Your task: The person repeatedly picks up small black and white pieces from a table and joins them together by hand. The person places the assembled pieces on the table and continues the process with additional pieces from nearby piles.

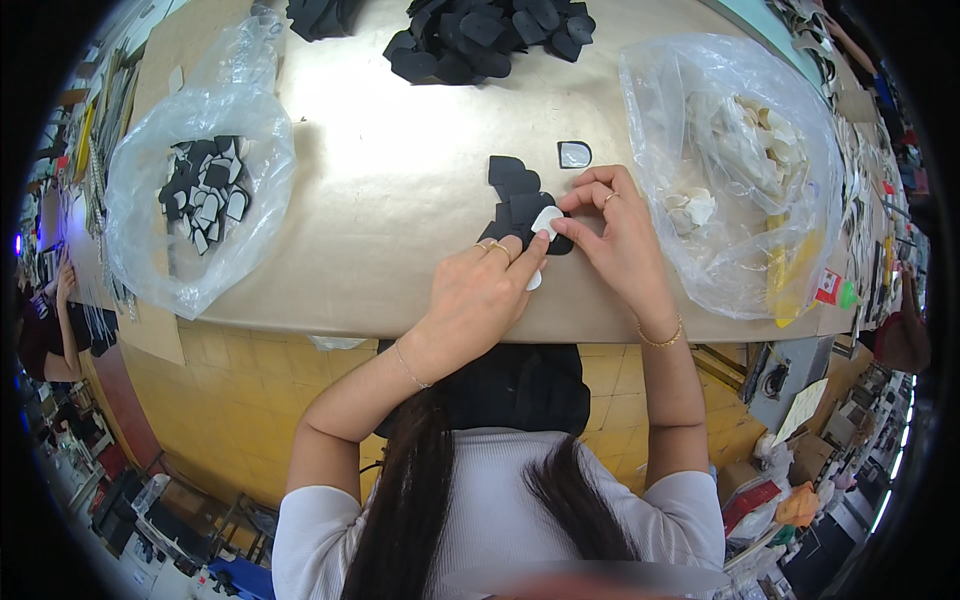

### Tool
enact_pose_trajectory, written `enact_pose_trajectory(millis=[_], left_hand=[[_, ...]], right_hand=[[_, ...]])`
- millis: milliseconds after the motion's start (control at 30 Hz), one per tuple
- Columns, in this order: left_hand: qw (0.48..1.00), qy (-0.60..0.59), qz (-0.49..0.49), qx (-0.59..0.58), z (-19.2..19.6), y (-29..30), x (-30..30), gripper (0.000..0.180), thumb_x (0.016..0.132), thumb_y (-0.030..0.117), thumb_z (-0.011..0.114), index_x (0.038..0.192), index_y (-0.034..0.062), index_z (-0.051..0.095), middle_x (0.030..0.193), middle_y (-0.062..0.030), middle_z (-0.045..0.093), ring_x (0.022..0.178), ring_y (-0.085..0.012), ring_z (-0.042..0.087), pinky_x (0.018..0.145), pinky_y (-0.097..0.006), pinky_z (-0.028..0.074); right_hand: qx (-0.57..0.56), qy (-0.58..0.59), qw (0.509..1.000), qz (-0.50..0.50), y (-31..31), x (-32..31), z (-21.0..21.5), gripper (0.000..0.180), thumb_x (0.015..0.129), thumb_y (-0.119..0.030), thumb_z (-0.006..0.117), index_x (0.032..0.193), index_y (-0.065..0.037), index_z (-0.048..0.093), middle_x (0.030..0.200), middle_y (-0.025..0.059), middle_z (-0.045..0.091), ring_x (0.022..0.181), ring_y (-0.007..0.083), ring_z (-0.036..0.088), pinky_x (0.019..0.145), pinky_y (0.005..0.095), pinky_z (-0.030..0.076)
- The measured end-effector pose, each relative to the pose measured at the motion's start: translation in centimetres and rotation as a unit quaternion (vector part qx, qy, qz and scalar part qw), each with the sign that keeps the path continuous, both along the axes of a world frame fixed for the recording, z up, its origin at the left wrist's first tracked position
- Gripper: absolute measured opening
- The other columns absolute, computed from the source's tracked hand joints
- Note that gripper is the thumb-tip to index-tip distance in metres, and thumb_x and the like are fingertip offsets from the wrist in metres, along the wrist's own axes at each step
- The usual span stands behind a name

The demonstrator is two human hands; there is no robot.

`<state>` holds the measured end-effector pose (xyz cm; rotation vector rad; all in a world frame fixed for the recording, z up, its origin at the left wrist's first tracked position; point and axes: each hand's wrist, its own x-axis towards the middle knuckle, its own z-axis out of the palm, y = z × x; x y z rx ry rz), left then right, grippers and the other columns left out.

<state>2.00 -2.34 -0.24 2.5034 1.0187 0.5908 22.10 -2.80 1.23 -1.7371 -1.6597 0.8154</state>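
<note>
Surface (400,200): smooth, tan, slight sheen. Right clear plastic bag (740,170): crinkled, holds cream-coloured cut pieces. Left clear plastic bag (200,170): crinkled, holds flat black pieces with pale faces. Black heap (490,35) at the far edge: matte, rounded flat pieces. Small stack of black pieces (518,195) in front of the hands: flat, overlapping, tab-shaped. White piece (546,222): small, flat, rounded at one end, lying on the black stack near the surface's near edge; long axis runs roughly from near-left to far-right. Left hand (480,295): fingers together, tips pressing the white piece. Right hand (615,235): fingers pinched on its far edge.
</note>
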Motion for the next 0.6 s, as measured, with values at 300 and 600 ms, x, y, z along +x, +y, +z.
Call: enact_pose_trajectory(millis=[300,600], left_hand=[[1.000,0.002,0.003,0.000,0.0,0.0,0.0,0.034,0.086,0.015,0.074,0.119,0.0107,0.071,0.075,-0.0028,0.054,0.065,-0.0202,0.059,0.056,-0.034,0.048],[1.000,0.003,-0.002,-0.011,0.2,-0.1,-0.1,0.032,0.086,0.016,0.074,0.118,0.0113,0.071,0.076,-0.0034,0.054,0.066,-0.0209,0.060,0.057,-0.035,0.048]], right_hand=[[0.070,-0.054,0.995,0.051,-0.2,0.0,0.4,0.015,0.078,-0.001,0.078,0.087,0.000,0.067,0.101,0.0095,0.058,0.091,0.0254,0.061,0.081,0.0358,0.051],[0.107,0.005,0.990,0.090,-1.7,0.4,-0.3,0.015,0.082,-0.003,0.074,0.090,-0.005,0.062,0.097,0.0071,0.072,0.089,0.0256,0.063,0.083,0.0364,0.048]])
